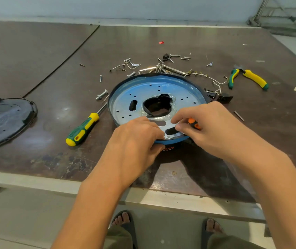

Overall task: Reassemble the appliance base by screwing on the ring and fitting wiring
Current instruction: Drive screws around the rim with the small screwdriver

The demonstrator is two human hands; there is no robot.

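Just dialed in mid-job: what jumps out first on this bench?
The blue round base sits mid-table, with both hands at its near rim: the left hand grips the edge while the right hand holds an orange-handled screwdriver over it. Loose screws lie scattered behind it, a green-and-yellow screwdriver lies to its left, and pliers lie at the back right.

the scene is lit softly and evenly. pale glare is seen on the table point(41, 139), and its edges are bowed by wide-angle distortion.
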